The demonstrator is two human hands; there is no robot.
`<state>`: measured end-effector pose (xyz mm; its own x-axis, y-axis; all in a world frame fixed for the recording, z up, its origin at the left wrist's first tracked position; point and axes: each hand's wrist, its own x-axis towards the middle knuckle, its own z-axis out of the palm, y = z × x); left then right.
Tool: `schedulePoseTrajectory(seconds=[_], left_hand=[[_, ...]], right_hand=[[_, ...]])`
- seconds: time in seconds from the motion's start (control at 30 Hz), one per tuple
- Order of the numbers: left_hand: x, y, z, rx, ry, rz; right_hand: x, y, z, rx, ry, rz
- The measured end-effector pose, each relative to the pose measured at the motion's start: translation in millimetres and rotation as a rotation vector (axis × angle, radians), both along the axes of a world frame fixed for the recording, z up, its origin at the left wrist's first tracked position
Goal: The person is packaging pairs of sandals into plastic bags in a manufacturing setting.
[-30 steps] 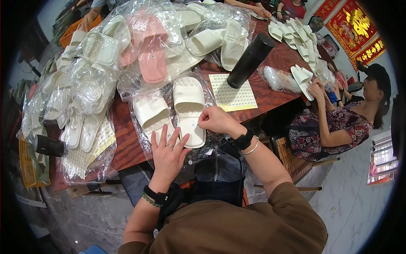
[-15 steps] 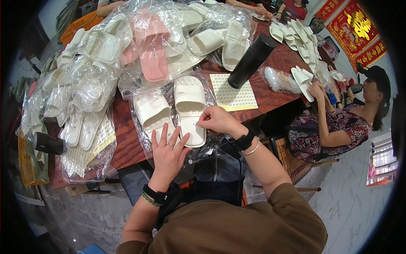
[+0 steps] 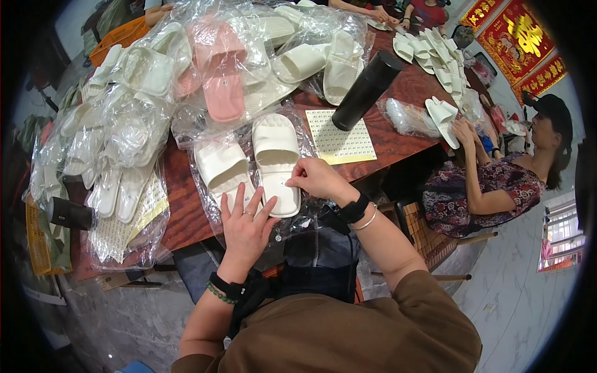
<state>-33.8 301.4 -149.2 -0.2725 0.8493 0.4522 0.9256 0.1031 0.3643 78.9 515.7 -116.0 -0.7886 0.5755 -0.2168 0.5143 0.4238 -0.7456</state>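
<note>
Clock centred on the right white slipper (image 3: 275,146), which is laid sole-down on clear plastic (image 3: 305,214) with its heel end toward 6, near the table (image 3: 185,210) edge. Right hand (image 3: 318,180) at 4: thumb and index finger are pinched at the insole, by a small label (image 3: 283,183); whether the label itself is gripped cannot be told. Left hand (image 3: 244,227) at 7: fingers are spread flat over the heel of the left white slipper (image 3: 222,168) at 9, fingertips near the right one. Main risk: label set crooked or lifted, if it is stuck to a fingertip or the slipper is shifted on slick plastic. Heel could be pushed over the edge by a pull toward 6. Black bottle (image 3: 368,90) at 2, overlapping the sticker sheet (image 3: 348,148): could be toppled if the sheet were tugged.
</note>
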Motion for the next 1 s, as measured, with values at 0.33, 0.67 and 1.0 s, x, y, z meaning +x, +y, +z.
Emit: schedulePoseTrajectory(seconds=[0.33, 0.67, 1.0], left_hand=[[2, 0, 1, 0.02, -0.013, -0.001], [1, 1, 0, 0.028, 0.004, 0.001], [-6, -9, 6, 0.051, -0.147, -0.092]], right_hand=[[1, -15, 1, -0.014, 0.042, -0.125], [0, -20, 13, -0.067, -0.018, -0.119], [26, -49, 38, 0.26, 0.164, -0.056]])
